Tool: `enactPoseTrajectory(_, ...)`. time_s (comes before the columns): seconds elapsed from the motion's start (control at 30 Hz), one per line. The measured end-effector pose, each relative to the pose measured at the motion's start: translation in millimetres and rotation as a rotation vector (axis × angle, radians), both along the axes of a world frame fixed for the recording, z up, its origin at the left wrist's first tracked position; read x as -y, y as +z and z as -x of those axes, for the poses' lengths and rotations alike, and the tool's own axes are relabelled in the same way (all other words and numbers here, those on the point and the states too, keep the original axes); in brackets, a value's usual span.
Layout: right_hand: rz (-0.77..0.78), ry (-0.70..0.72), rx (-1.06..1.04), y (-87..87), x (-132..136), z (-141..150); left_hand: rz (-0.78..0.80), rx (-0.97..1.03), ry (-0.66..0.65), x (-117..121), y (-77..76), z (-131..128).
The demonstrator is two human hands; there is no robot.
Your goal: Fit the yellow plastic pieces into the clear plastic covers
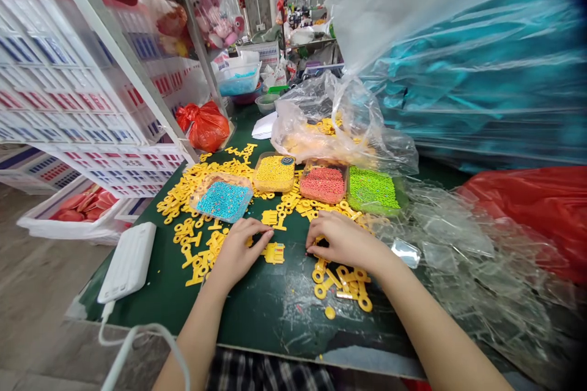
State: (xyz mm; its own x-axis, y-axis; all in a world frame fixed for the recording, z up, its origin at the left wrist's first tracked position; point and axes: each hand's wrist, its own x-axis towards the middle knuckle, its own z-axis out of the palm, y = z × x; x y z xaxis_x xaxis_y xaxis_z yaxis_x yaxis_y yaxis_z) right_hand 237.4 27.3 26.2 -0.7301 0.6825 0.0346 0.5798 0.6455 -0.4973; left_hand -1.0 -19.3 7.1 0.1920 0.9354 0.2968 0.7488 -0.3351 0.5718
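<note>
My left hand [241,250] rests on the dark green table [257,311], fingers curled, its fingertips next to a small yellow plastic piece [274,252]. Whether it grips anything I cannot make out. My right hand [342,238] lies palm down with fingers curled onto the table, touching yellow ring-shaped parts [342,284] scattered beneath it. Many more yellow parts [202,186] lie spread across the table behind my hands.
Trays of blue beads [223,200], yellow beads [274,173], red beads [323,184] and green beads [371,189] stand in a row. A clear bag [337,122] of yellow parts sits behind. A white power bank [128,261] lies left, clear plastic lids [458,238] right, a red bag [204,125] at back.
</note>
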Motion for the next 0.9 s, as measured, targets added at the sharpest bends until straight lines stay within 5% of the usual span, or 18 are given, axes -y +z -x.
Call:
enactPoseTrajectory(0.63,-0.079,0.023,0.077,-6.4,5,13,-0.013,-0.031,-0.017,2,0.4,2)
enactPoseTrajectory(0.9,-0.232,0.116,0.003,-13.6,16,32,-0.017,-0.046,-0.034,1,-2.8,4)
